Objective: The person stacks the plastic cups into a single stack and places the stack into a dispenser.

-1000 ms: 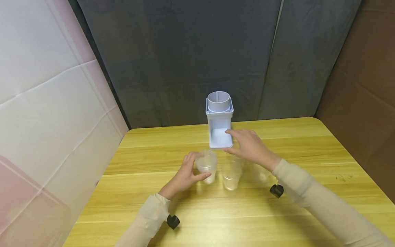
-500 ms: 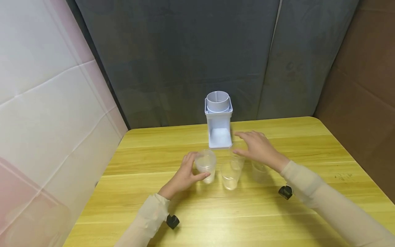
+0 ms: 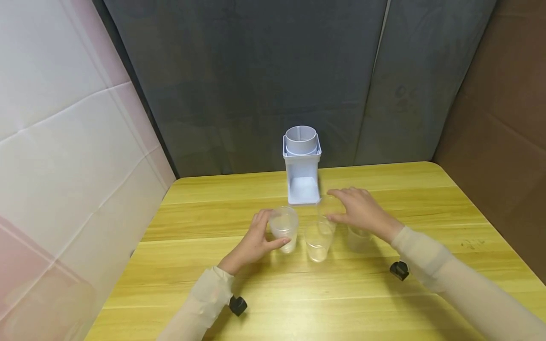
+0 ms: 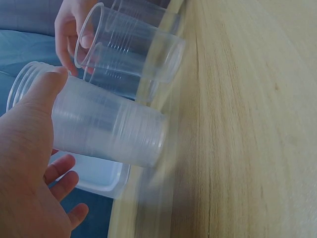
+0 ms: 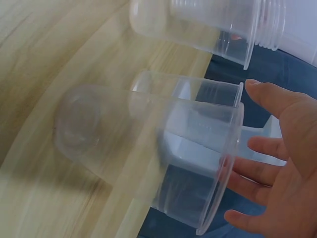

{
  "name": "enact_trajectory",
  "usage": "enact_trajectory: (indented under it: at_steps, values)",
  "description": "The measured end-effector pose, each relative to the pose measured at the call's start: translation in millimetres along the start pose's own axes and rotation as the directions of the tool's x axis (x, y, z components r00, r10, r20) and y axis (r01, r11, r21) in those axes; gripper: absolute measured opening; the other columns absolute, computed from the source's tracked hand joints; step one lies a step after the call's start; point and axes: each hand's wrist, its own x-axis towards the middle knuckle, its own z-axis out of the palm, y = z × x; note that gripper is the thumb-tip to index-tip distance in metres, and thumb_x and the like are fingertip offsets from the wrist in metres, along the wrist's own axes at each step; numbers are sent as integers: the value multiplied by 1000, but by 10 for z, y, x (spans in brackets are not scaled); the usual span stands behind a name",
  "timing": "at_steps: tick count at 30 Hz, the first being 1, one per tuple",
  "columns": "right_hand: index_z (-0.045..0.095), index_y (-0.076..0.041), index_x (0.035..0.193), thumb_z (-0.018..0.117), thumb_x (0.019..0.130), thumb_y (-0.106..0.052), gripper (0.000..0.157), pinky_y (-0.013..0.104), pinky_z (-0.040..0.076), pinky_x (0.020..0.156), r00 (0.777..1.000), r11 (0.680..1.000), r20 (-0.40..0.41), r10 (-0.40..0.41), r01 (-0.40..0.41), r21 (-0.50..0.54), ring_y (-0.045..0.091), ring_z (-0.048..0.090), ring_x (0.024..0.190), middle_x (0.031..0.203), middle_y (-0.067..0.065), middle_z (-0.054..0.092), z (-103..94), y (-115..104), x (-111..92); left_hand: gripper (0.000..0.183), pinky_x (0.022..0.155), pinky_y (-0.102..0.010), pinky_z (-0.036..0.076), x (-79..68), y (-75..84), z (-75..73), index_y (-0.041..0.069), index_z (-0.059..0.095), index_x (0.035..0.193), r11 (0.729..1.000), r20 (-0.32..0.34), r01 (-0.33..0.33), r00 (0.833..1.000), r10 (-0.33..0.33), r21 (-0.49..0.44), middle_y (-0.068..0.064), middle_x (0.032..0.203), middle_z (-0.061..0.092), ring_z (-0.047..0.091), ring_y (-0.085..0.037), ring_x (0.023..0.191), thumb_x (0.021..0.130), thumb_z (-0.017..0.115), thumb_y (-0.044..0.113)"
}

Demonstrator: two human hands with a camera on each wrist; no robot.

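Stack of nested clear plastic cups (image 3: 285, 230): middle of yellow wooden table (image 3: 431, 227), gripped by left hand (image 3: 254, 240). Three single clear plastic cups (image 3: 317, 247): near, rightward. Right hand (image 3: 360, 210): fingers spread by rearmost cup's rim, contact unclear. White plastic box with round tube (image 3: 303, 166): near far edge. Room: broad toward right edge. Versus one second ago: right hand farther right.

We are recording colourless cups (image 3: 317, 252); a milky cup stack (image 3: 285, 229); a bluish-white stand (image 3: 302, 169); yellow, wood-grained tabletop (image 3: 273, 303); cream sleeves (image 3: 454, 272); dark-grey backdrop (image 3: 256, 85); brown panel (image 3: 496, 109).

Gap between stack (image 3: 286, 233) and front cup (image 3: 317, 248)
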Motion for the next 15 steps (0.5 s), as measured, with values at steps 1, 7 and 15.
enact_trajectory:
  at_steps: [1, 7, 15]
  values:
    - [50, -13, 134, 66, 81, -53, 69, 57, 39, 100, 1000, 1000, -1, -3, 3, -1, 37, 56, 118, 131, 14, 59, 12, 4, -4, 72, 98, -45, 42, 0, -1, 0, 23, 40, 134, 1000, 1, 2, 1000, -2, 2, 0, 127, 47, 38, -20, 120, 76, 74, 48]
    - [50, -14, 133, 67, 81, -51, 66, 56, 41, 97, 1000, 1000, -9, -7, 7, -3, 35, 59, 114, 128, 13, 61, 69, 14, -24, 72, 99, -45, 41, 3, -4, 2, 23, 40, 134, 1000, 6, 6, 1000, -6, 8, -1, 127, 47, 38, -20, 120, 76, 74, 47]
    - [48, -14, 135, 67, 81, -51, 69, 56, 40, 99, 1000, 1000, 10, 10, -9, -16, 35, 57, 116, 129, 13, 61, 92, 9, -36, 71, 99, -45, 41, -2, 9, -10, 23, 40, 133, 1000, 13, 13, 1000, -13, -3, 0, 127, 47, 37, -20, 120, 76, 74, 47]
